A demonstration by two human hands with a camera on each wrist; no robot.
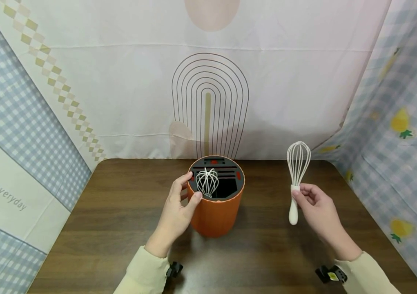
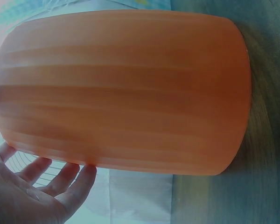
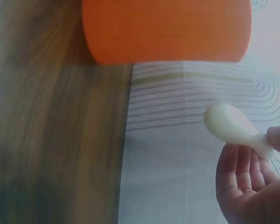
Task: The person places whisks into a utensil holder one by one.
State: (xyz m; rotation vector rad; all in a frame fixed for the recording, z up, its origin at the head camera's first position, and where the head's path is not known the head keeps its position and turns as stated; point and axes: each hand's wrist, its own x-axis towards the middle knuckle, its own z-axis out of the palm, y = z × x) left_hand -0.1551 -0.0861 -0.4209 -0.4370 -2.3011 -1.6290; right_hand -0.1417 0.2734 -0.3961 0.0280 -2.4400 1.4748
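An orange utensil holder (image 1: 215, 218) with a dark slotted top stands upright on the table. A white whisk (image 1: 207, 182) sits in it, wire head up; its handle is hidden inside. My left hand (image 1: 175, 206) grips the holder's upper left side, thumb at the front of the rim, and in the left wrist view its fingers (image 2: 79, 186) touch the ribbed wall. Right of the holder, my right hand (image 1: 316, 206) pinches a second white whisk (image 1: 294, 208) near the top of its handle. That whisk is held wires up, and its rounded handle end (image 3: 226, 122) hangs free.
The brown wooden table (image 1: 120, 204) extends around the holder. Behind it hangs a white patterned cloth (image 1: 131, 90), with a checked cloth at each side, the right one (image 1: 388, 171) printed with pineapples. A small black device (image 1: 331, 274) sits at each wrist.
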